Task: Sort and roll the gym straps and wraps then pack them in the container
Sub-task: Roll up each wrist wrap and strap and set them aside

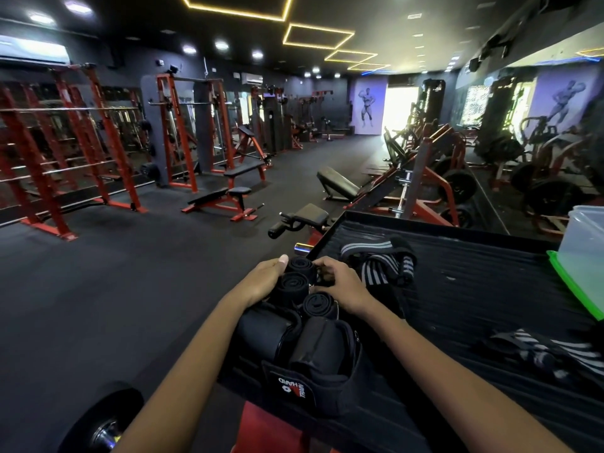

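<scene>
Hands, left hand [265, 280] and right hand [340, 286], grip three rolled black wraps [294, 286] between them.

The gym is dim, with a black ceiling and dark floor soaking up light. Yellow outlined strip lights [318, 35] and small round white ceiling spots [221, 45] glow overhead. A blown-out white doorway [400, 109] at the far end flares hard and washes its surroundings. Wide-angle distortion bends the red steel racks [98, 142] near the left edge. The striped grey-and-black wrap [555, 351] at lower right looks smeared, perhaps by motion.
</scene>
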